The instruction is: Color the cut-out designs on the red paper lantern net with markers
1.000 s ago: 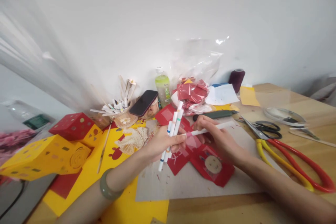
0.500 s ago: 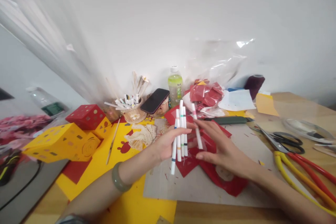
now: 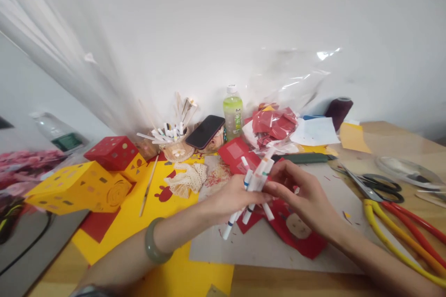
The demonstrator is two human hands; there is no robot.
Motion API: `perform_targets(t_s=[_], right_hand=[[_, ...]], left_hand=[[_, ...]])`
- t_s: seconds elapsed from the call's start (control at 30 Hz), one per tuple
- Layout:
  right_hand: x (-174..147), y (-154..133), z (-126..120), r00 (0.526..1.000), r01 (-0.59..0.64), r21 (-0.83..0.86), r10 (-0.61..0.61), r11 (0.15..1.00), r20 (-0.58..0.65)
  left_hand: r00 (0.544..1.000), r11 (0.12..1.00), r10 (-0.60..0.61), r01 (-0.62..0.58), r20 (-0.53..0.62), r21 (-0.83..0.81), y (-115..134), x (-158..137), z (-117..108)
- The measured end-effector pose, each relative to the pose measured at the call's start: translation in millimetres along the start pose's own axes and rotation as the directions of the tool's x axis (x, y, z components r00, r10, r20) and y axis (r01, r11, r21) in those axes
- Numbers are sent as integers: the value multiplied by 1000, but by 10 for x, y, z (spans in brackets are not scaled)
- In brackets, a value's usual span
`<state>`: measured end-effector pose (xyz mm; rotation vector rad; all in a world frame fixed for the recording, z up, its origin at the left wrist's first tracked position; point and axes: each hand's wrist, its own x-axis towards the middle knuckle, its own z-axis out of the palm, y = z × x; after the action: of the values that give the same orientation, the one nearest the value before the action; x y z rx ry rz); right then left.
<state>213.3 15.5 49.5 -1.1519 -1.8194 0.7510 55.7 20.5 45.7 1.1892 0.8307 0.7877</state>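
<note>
Above the grey sheet: I have one bundle of white markers, with small colour bands, standing slanted and a little fanned.
Left hand: it is closed around this bundle; the lower marker ends come out below my fingers.
Right hand: it is bent beside the bundle, the thumb and fingertips at the markers; I cannot tell whether they pinch one.
Red papers: they lie near and below my hands, one bearing a pale animal face.
Yellow paper: it is at the left, partly under the sheet, with crumpled lace on it.
Near the wall: a phone is between a cup of more markers and a green bottle.
Right side: black-handled scissors lie just beside large yellow and red handles.
</note>
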Motion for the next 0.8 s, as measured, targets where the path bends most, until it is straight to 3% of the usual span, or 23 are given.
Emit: perform_targets(t_s=[0.07, 0.13, 0.23, 0.33, 0.43, 0.57, 0.7, 0.8], right_hand=[[6, -9, 7, 997, -73, 47, 72, 996, 18], [16, -13, 3, 991, -125, 103, 118, 987, 68], [33, -20, -38, 978, -168, 222, 134, 960, 160], [55, -2, -95, 968, -241, 359, 196, 902, 157], [84, 61, -140, 947, -310, 500, 309, 808, 89], [144, 146, -190, 914, -213, 627, 380, 750, -144], [193, 153, -248, 892, -168, 707, 410, 687, -187], [185, 124, -287, 883, -110, 694, 390, 711, -260]], left_hand=[[1000, 978, -31, 30, 2, 205, 32, -38, 39], [995, 949, -95, 90, 2, 303, 70, -58, 60], [992, 965, -123, 113, 25, 237, 114, -65, 50], [979, 979, -186, 178, 79, 99, 121, -58, -7], [950, 963, -270, 268, 155, 36, 100, -49, -85], [933, 961, -276, 275, 229, 36, 89, -38, -160], [969, 967, -233, 222, 78, 122, 105, -25, -180], [985, 983, -170, 172, -33, 66, 116, -15, -179]])
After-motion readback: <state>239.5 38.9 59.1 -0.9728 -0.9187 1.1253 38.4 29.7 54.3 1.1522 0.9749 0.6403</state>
